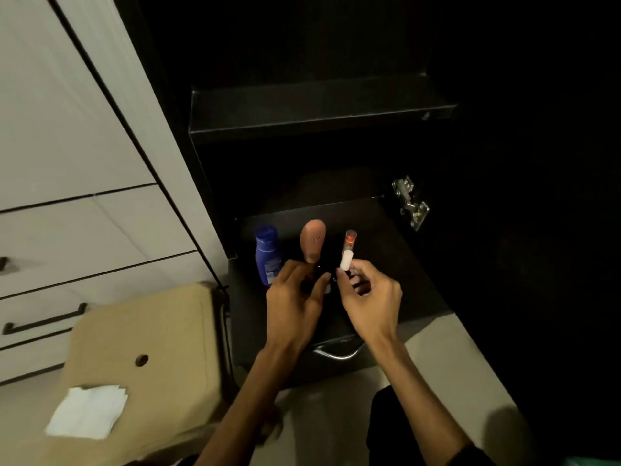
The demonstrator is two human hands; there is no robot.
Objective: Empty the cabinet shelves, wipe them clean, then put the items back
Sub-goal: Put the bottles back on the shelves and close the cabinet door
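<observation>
A: Right hand [368, 294]?
B: A white tube [346, 261] is pinched in its fingers over the dark shelf [386, 264].
A: Left hand [295, 297]?
B: Fingers are curled round a dark item; which item cannot be told. A blue bottle [266, 253] and pink tube [313, 240] are seen standing just behind.

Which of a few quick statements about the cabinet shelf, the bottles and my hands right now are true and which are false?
1. The blue bottle stands on the lower shelf. True.
2. The right hand pinches a small white tube. True.
3. The white cloth lies on the upper shelf. False: it lies on the tan board at the left.
4. The left hand grips the blue bottle. False: it reaches beside it, at something dark below the pink bottle.
</observation>
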